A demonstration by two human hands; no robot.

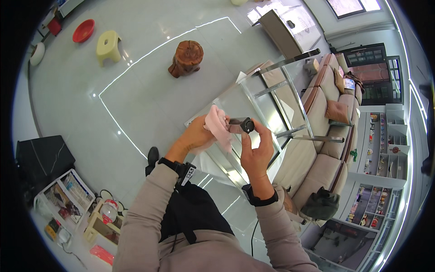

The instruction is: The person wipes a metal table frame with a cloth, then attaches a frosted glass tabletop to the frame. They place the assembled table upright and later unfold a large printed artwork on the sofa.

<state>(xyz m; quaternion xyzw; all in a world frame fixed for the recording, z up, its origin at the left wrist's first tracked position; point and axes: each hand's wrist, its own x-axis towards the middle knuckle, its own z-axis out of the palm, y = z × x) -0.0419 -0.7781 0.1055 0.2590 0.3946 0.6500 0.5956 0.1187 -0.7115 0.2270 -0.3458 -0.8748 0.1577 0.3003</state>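
My left hand (197, 133) is closed around a soft pink cloth (218, 127), which is bunched over its fingers and hangs down a little. From the cloth a small object with a round black end (247, 125) and a shiny, darkish body points to the right. Its exact kind I cannot make out. Thumb and fingertips of my right hand (257, 153) pinch it by the black end. The cloth touches the object's left end and hides it. Both hands are held above a shiny metal frame (271, 94).
To the right runs a long beige sofa (312, 170) with a dark bag (321, 204) on it. Ahead stand a wooden stump stool (188, 55), a yellow plastic stool (108, 47) and a red basin (84, 31). A black box-shaped piece (44, 156) is at the left.
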